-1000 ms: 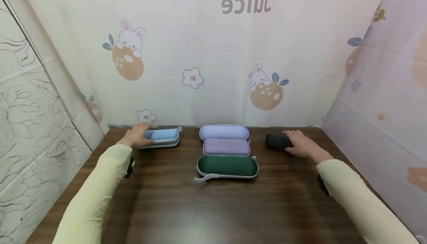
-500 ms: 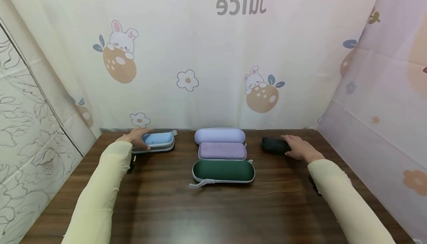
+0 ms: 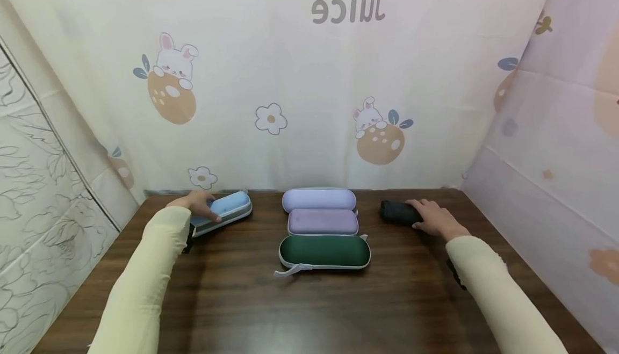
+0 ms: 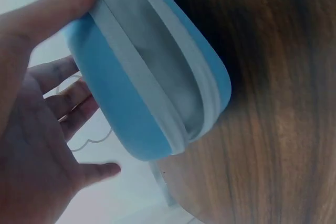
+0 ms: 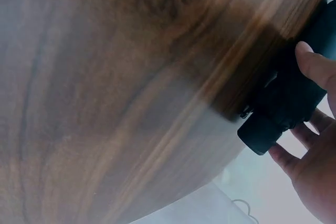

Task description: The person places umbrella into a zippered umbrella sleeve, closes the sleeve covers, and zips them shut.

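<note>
My left hand (image 3: 197, 203) grips a light blue zip case (image 3: 231, 202) at the back left of the table. The thumb lies over its near side, with the other fingers on its far side. The case sits at a slant, its left end nearer me, and its grey zip band faces the left wrist camera (image 4: 163, 61). At the back right, my right hand (image 3: 435, 219) holds a black folded compact umbrella (image 3: 398, 212) lying on the table. In the right wrist view its short handle (image 5: 261, 133) sticks out, thumb on one side and fingers on the other.
Between the hands lie a lavender case (image 3: 319, 200), a purple case (image 3: 323, 222) and a dark green case (image 3: 325, 251) with a grey strap, in a column. Patterned curtains (image 3: 309, 101) border the back and sides of the dark wooden table (image 3: 290, 311).
The left hand has turned the light blue case, its left end swinging toward me. The right hand has stayed at the umbrella. The head view has shifted slightly.
</note>
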The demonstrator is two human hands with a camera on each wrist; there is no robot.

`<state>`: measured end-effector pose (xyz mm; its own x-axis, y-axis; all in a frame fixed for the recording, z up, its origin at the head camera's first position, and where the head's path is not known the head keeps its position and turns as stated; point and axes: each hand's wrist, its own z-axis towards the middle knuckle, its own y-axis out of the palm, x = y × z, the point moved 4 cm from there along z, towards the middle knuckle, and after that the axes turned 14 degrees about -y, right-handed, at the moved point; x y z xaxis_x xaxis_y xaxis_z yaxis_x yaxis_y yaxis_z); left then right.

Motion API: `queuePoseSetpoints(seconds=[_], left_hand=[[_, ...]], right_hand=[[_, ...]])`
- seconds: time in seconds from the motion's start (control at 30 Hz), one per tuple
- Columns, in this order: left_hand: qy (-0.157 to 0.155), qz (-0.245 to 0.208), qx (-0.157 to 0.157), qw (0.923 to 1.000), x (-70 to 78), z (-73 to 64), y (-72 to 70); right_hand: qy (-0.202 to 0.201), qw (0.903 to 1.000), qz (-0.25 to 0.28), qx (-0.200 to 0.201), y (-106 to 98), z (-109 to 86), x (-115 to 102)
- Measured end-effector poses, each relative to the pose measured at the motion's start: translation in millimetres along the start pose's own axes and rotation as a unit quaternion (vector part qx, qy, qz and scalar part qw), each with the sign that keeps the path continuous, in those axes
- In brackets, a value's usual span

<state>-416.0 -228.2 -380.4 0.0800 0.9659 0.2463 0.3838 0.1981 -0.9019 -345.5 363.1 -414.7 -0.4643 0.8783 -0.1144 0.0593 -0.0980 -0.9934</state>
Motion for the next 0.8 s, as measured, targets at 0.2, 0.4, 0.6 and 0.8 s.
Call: queuePoseSetpoints(seconds=[0.2, 0.4, 0.6, 0.8], left_hand=[[0.000, -0.064, -0.012, 0.9979, 3.5, -4.3, 9.0], [-0.001, -0.062, 0.003, 0.9981, -0.5, -13.6, 4.3], [0.019, -0.075, 0.001, 0.9970, 5.8, -28.2, -9.5], [0.036, -0.105, -0.014, 0.9938, 19.1, -47.1, -20.2]], right_hand=[[0.002, 0.9996, 0.023, -0.016, 6.1, -7.9, 3.8], [-0.001, 0.9996, 0.028, -0.006, 6.6, -7.3, 2.2], [0.003, 0.9993, 0.035, -0.013, 5.4, -2.7, 2.1], [-0.002, 0.9991, 0.038, -0.020, 1.6, 0.7, 1.1]])
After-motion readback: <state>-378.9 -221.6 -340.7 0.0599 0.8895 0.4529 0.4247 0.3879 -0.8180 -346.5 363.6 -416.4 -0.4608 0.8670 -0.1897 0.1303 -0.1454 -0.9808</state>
